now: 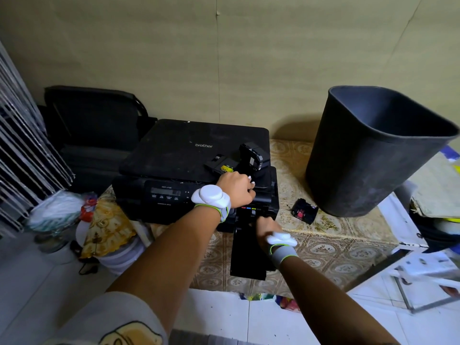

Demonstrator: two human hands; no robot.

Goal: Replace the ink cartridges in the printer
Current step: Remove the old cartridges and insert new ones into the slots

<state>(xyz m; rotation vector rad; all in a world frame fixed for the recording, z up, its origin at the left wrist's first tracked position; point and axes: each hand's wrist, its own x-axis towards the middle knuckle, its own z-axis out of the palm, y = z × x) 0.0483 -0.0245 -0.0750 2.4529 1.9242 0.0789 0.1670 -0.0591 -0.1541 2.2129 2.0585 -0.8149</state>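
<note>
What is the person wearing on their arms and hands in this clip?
Both hands are bare. Each wrist carries a white rounded device on a grey band with lime-green edging. The left arm's light grey sleeve is pushed up and bears a yellow print. White nail polish shows on the left hand.

The black Brother printer (196, 170) sat at the centre of the frame, lid closed, its cartridge door (249, 252) hanging open at lower right. I saw two black cartridges (251, 158) on the lid's right side, one yellow-labelled. Another cartridge (304, 210), red-marked, lay on the cloth just right of the printer.
</note>
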